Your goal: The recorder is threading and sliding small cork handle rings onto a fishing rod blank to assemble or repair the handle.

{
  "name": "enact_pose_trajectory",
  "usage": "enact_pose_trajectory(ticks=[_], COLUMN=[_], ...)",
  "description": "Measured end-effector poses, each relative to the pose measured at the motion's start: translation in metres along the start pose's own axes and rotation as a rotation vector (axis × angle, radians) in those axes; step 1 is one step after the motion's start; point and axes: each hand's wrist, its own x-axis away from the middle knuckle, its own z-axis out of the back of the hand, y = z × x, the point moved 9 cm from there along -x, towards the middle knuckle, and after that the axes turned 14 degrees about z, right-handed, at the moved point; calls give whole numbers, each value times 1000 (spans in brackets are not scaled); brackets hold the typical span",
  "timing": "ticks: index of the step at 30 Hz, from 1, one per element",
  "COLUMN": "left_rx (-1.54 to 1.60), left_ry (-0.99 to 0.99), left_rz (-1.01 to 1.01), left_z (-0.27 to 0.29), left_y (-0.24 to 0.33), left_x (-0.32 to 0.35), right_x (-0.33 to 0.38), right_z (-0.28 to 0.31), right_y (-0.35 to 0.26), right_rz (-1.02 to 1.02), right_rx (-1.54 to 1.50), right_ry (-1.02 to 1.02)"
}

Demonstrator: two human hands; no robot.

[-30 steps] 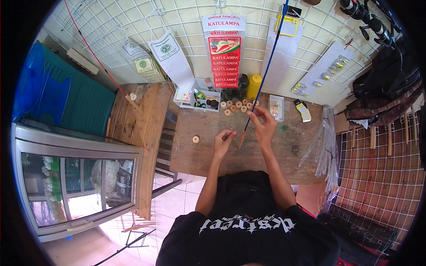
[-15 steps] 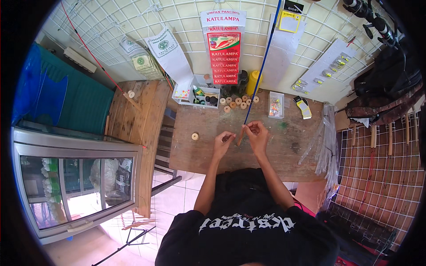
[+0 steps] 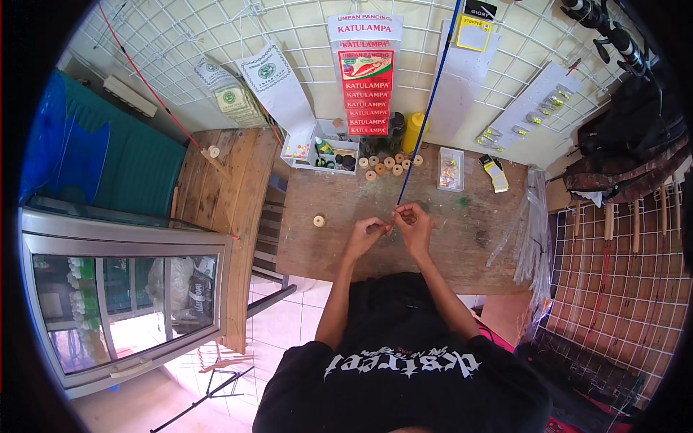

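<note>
Fingers (image 3: 406,210) of the right hand (image 3: 415,229): pinched on the lower end of the rod (image 3: 431,101). Left hand (image 3: 364,238): curled close beside; whether it grips, cannot tell. Rod: one, slim, straight, blue, its base hidden by the hands; slants up over the tabletop (image 3: 346,252), past a yellow bottle (image 3: 411,134). Pale rings (image 3: 390,163): clustered near the bottle.

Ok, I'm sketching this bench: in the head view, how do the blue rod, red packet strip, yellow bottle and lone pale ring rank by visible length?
Blue rod
Red packet strip
Yellow bottle
Lone pale ring
</note>
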Motion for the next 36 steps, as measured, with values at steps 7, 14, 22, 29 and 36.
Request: enact_pose_trajectory(ticks=[7, 14, 22, 29, 36], left_rx=[-106, -604, -670, 584, 1158], left_ry=[82, 925, 705, 266, 208], left_rz=[-71, -12, 379, 153, -67], left_z=[27, 125, 144, 95, 97], left_y=[6, -18, -82, -15, 44], left_x=[-5, 23, 22, 35, 64], right_x=[2, 3, 2, 2, 3], right_z=[-4, -3, -6, -4, -10], right_y=[8, 8, 18, 20, 27], right_rz=[-35, -31, -9, 29, 28], right_rx=[-79, -85, -78, -75, -90], right_ry=[9, 23, -34, -40, -82])
